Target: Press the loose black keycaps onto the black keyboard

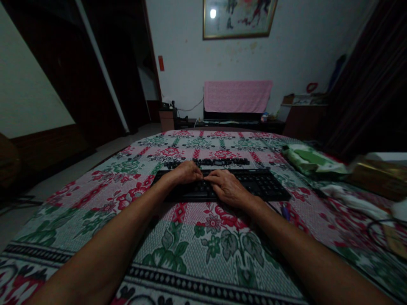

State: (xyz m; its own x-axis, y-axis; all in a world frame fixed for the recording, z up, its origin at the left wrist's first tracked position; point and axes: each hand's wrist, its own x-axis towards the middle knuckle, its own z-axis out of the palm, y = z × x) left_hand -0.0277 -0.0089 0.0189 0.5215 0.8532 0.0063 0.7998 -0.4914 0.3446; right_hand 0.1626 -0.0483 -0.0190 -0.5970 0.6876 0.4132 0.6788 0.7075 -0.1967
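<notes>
Keyboard point(257, 184), black, lies flat on floral bedspread point(190, 258), mid-scene, long side left-right. Both hands are on its left half; the right half is uncovered. Left hand point(186, 173) is at the far-left keys, knuckles up, fingers curled down; can't tell if it pinches anything. Right hand point(228, 187) lies just right of it, palm down, fingers loosely extended over the keys, gripping nothing. Their fingertips nearly meet. Dark row of small pieces point(222, 162) sits just beyond the keyboard's far edge. Green bag point(307, 159) is further right.
</notes>
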